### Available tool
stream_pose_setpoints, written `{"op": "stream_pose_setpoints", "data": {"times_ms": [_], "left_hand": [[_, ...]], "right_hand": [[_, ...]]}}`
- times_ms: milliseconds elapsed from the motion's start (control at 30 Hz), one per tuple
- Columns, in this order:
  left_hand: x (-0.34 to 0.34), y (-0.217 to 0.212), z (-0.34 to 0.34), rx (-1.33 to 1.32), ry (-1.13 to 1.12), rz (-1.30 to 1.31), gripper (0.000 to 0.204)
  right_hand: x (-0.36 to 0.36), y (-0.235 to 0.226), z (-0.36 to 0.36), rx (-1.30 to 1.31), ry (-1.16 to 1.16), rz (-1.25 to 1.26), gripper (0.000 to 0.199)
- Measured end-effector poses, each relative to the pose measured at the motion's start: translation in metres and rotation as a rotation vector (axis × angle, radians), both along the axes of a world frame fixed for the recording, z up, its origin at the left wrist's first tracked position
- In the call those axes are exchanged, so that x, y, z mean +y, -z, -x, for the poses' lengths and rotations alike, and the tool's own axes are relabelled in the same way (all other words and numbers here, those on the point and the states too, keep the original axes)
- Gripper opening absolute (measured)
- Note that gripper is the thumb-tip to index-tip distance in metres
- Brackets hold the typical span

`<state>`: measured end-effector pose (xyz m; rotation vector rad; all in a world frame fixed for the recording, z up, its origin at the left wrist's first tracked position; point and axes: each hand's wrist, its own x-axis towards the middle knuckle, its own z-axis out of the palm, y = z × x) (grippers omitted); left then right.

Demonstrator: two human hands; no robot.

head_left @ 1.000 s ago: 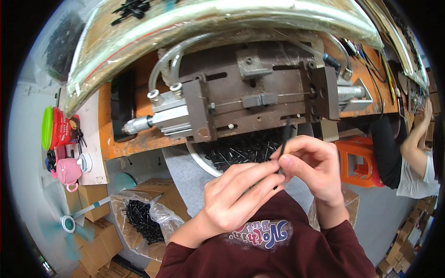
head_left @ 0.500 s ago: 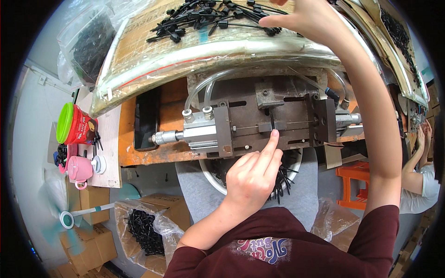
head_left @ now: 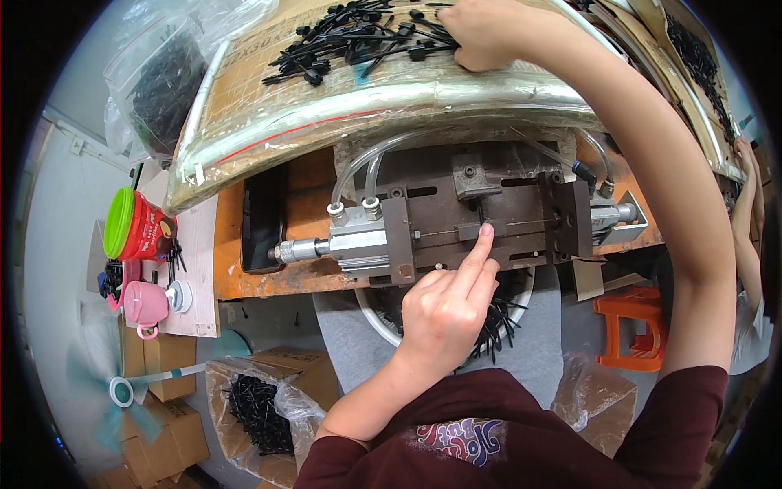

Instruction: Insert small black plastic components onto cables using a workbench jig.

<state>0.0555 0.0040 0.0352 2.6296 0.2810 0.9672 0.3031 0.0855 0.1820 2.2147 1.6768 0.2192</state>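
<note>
My left hand [head_left: 446, 314] reaches up to the middle of a dark metal fixture [head_left: 521, 246]. Its index finger is stretched out, with the tip on a slim black plastic piece [head_left: 481, 210] in the fixture's centre; the other fingers are curled and grip nothing that shows. Far off, my right hand [head_left: 487, 34] is at the right end of a pile of black plastic pieces [head_left: 338, 41], thin stems with blocky heads like cable ties. Its fingers are bent inward, and what they hold, if anything, is hidden.
Metal cylinders with clear air hoses [head_left: 356, 167] flank the fixture. Left are a black phone-like slab [head_left: 265, 216], red tub [head_left: 151, 228], pink cup [head_left: 147, 306] and fan [head_left: 120, 391]. A white-rimmed tub [head_left: 373, 314] of black pieces sits below. Another person's arm [head_left: 745, 220] shows at right.
My right hand has come down and left onto the pile, its fingers now curled in. My left fingertip stays at the fixture's centre. The view has shifted slightly.
</note>
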Motion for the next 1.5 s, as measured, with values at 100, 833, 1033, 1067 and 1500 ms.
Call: {"op": "stream_pose_setpoints", "data": {"times_ms": [100, 833, 1033, 1067, 1500], "left_hand": [[-0.001, -0.002, -0.001, 0.006, 0.001, -0.015, 0.023], [0.008, -0.045, 0.035, -0.108, 0.267, 0.517, 0.058], [0.021, -0.062, 0.028, -0.425, 0.108, 0.372, 0.052], [0.022, -0.06, 0.027, -0.394, 0.127, 0.33, 0.051], [0.005, -0.027, 0.03, -0.246, 0.162, 0.39, 0.034]], "right_hand": [[-0.02, -0.002, 0.001, 0.106, 0.008, -0.058, 0.033], [-0.114, -0.035, 0.015, 0.881, -0.01, -0.589, 0.029], [-0.168, 0.02, 0.088, 1.168, -0.265, -0.538, 0.037], [-0.175, 0.03, 0.1, 1.155, -0.277, -0.514, 0.038], [-0.217, 0.095, 0.148, 1.643, 0.157, -0.589, 0.032]]}}
